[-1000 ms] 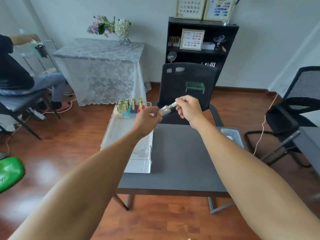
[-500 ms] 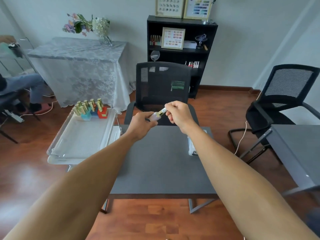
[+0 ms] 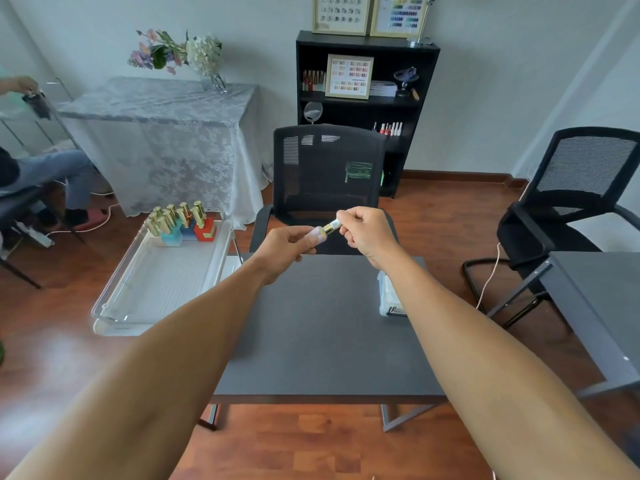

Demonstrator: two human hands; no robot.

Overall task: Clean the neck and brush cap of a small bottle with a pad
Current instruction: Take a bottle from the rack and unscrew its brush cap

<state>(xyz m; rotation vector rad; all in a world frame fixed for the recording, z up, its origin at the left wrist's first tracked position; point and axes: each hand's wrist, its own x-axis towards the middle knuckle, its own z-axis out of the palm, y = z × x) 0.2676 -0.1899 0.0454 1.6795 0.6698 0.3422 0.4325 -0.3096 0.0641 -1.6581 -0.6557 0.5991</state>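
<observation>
A small pale lilac bottle [image 3: 317, 235] with a gold cap [image 3: 331, 227] is held in the air over the far edge of the dark grey table [image 3: 322, 327]. My left hand [image 3: 289, 247] grips the bottle's body. My right hand [image 3: 367, 233] pinches the gold cap at its upper right end. The bottle is tilted, cap pointing up and right. The cap sits against the bottle; no brush shows. I see no pad in either hand.
A clear tray [image 3: 162, 282] left of the table holds several gold-capped bottles [image 3: 176, 220]. A clear box [image 3: 389, 296] sits at the table's right edge. A black chair [image 3: 325, 174] stands behind, another chair [image 3: 571, 202] and a second table [image 3: 602, 306] at right. A person [image 3: 38, 168] sits far left.
The view has shifted, so the tray and table sit differently in frame. Both hands keep the same grip on the bottle and cap, held at about the same height.
</observation>
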